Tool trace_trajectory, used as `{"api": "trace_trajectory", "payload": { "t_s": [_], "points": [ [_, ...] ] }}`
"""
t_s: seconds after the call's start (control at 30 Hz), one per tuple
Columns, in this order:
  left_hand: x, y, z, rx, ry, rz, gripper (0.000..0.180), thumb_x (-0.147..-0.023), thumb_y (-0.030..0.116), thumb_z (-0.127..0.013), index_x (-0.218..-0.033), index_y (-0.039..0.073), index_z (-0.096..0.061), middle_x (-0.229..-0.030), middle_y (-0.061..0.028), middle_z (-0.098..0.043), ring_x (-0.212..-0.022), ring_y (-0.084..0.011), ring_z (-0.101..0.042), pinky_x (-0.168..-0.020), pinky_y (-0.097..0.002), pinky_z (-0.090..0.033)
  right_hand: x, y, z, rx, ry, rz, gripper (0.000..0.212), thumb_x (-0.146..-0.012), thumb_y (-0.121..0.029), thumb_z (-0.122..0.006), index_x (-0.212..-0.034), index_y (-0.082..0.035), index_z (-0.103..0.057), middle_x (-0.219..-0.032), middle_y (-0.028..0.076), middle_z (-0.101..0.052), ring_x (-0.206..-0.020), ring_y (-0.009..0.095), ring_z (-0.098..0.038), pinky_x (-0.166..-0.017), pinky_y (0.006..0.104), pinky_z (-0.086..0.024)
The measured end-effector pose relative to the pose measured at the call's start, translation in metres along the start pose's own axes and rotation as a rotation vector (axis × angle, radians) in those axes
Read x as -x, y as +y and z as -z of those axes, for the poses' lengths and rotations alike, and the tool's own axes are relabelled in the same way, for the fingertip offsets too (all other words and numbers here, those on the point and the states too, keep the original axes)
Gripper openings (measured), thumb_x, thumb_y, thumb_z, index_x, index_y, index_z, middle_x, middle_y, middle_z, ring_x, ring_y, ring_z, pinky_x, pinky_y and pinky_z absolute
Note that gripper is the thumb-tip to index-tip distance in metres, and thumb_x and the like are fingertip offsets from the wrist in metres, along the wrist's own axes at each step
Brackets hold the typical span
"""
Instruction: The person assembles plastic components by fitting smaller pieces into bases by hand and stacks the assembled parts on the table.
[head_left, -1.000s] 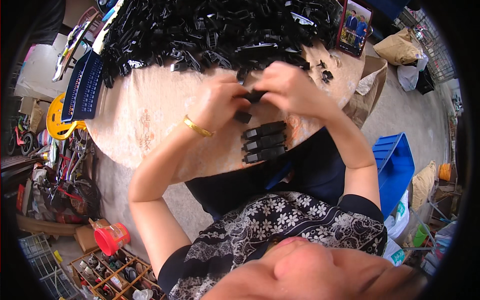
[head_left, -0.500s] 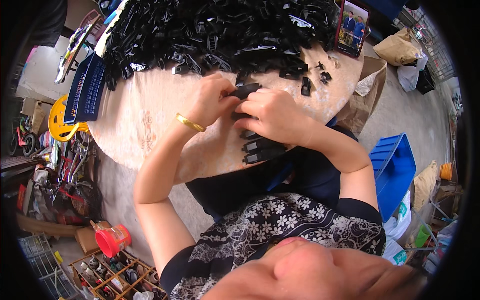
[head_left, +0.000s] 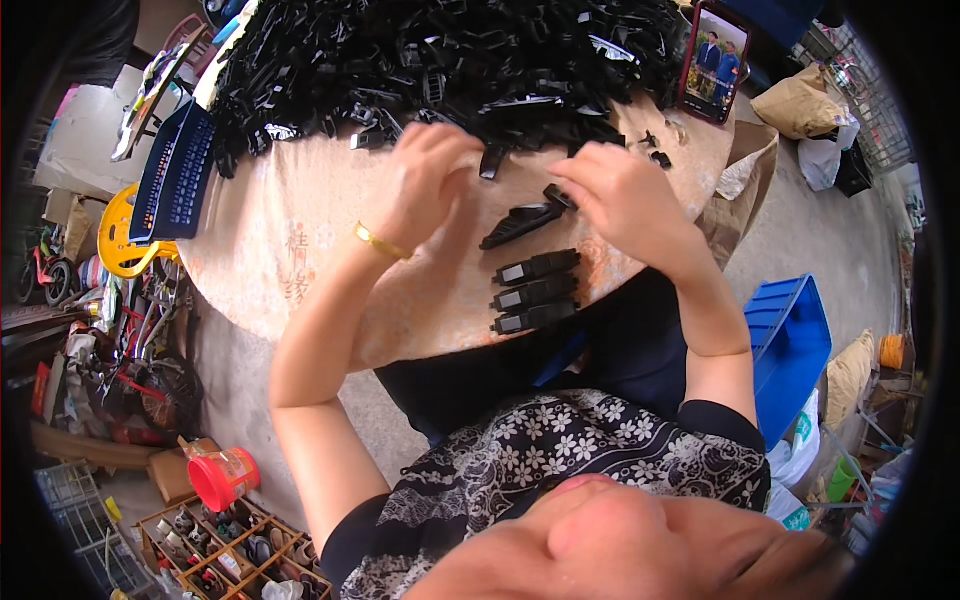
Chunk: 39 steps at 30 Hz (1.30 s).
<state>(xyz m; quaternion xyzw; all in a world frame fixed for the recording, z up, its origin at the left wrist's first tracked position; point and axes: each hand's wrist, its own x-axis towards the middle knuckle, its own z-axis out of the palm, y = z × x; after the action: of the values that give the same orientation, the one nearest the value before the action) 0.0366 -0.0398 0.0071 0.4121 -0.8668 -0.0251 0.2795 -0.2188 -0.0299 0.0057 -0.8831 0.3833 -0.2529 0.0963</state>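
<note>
My left hand (head_left: 430, 185), a gold bangle at its wrist, is at the near edge of a big heap of black plastic parts (head_left: 400, 70). Its fingers are blurred by motion. Over the right of the table my right hand (head_left: 630, 205) has its fingers pressed together. Whatever may be between them is hidden. Just below those fingertips lies a long dark plastic piece (head_left: 515, 226), slanting, with a small black part at its upper end. Nearer to me, three black plastic pieces (head_left: 537, 293) lie in a row. A loose black part (head_left: 491, 162) sits between my hands.
The round table (head_left: 270, 240) has a pale patterned cover. A phone (head_left: 713, 62) stands at its far right. Left of the table are a dark blue basket (head_left: 172, 180) and a yellow stool (head_left: 118, 232). A blue crate (head_left: 790, 345) and paper bags (head_left: 745, 185) are at the right.
My hands have moved apart, the right one to the right, the left one slightly up toward the heap. The dark piece that was between them now lies on the table.
</note>
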Motion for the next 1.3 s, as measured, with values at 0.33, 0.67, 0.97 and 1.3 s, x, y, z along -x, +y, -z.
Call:
{"api": "trace_trajectory", "payload": {
  "t_s": [0.33, 0.67, 0.97, 1.3],
  "points": [
    [-0.009, -0.007, -0.011, -0.276, 0.082, -0.023, 0.031, -0.072, 0.005, -0.069, -0.102, 0.004, -0.064, -0.104, -0.0076, -0.061, -0.104, -0.0285, -0.054, -0.089, -0.0383, -0.046, 0.005, 0.021, 0.007, -0.061, -0.109, 0.257, 0.029, -0.073, 0.003, -0.059, -0.100, -0.004, -0.067, -0.101, 0.006, -0.062, -0.092, 0.026, -0.055, -0.080, 0.0352, -0.048],
    [-0.006, -0.013, -0.009, -0.338, 0.022, -0.043, 0.021, -0.073, 0.004, -0.067, -0.094, 0.007, -0.064, -0.096, -0.0048, -0.062, -0.098, -0.0253, -0.056, -0.087, -0.0373, -0.044, -0.001, 0.022, 0.012, -0.145, 0.041, 0.154, 0.025, -0.076, -0.015, -0.072, -0.097, -0.002, -0.066, -0.090, 0.009, -0.064, -0.083, 0.027, -0.059, -0.074, 0.0363, -0.048],
    [-0.001, 0.008, 0.019, 0.388, -0.273, 0.298, 0.012, -0.080, 0.007, -0.066, -0.091, 0.001, -0.068, -0.083, -0.0108, -0.063, -0.077, -0.0256, -0.062, -0.068, -0.0340, -0.050, -0.006, 0.011, -0.019, -0.484, -0.057, 0.154, 0.028, -0.082, -0.020, -0.070, -0.103, -0.002, -0.064, -0.084, 0.015, -0.062, -0.079, 0.029, -0.060, -0.067, 0.0345, -0.048],
    [0.006, 0.015, -0.018, 0.068, 0.034, 0.041, 0.009, -0.087, 0.009, -0.063, -0.090, 0.001, -0.067, -0.081, -0.0144, -0.060, -0.071, -0.0313, -0.058, -0.066, -0.0360, -0.047, -0.005, 0.008, -0.005, -0.507, -0.037, 0.251, 0.027, -0.078, -0.019, -0.072, -0.098, -0.002, -0.065, -0.089, 0.011, -0.064, -0.079, 0.027, -0.060, -0.069, 0.0337, -0.048]
  ]
}}
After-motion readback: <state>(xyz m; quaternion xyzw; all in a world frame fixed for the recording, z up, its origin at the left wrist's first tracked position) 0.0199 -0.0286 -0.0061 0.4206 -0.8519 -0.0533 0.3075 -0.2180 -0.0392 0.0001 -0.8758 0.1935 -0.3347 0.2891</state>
